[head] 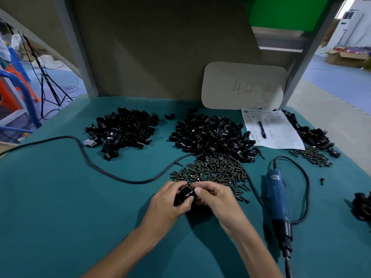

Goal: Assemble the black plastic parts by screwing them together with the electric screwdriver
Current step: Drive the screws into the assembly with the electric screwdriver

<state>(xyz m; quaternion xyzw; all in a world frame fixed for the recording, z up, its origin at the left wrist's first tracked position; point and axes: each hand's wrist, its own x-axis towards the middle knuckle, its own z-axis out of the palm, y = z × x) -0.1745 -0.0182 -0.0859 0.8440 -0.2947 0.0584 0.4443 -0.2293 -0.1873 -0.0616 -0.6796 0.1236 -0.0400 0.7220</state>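
Observation:
My left hand (167, 201) and my right hand (215, 199) meet over the green table, both gripping a black plastic part (183, 195) between their fingers. Just beyond them lies a heap of dark screws (212, 169). Two big piles of black plastic parts sit farther back, one at the left (122, 130) and one in the middle (212, 133). The blue electric screwdriver (278, 199) lies on the table to the right of my hands, tip pointing toward me, untouched.
The screwdriver's black cable (88, 159) snakes across the table's left half. A paper sheet (275, 131) with a pen (262, 129) lies at the back right, beside more black parts (313, 135) and screws (313, 156). A cardboard sign (244, 86) leans on the back wall. Another black piece (361, 207) sits at the right edge.

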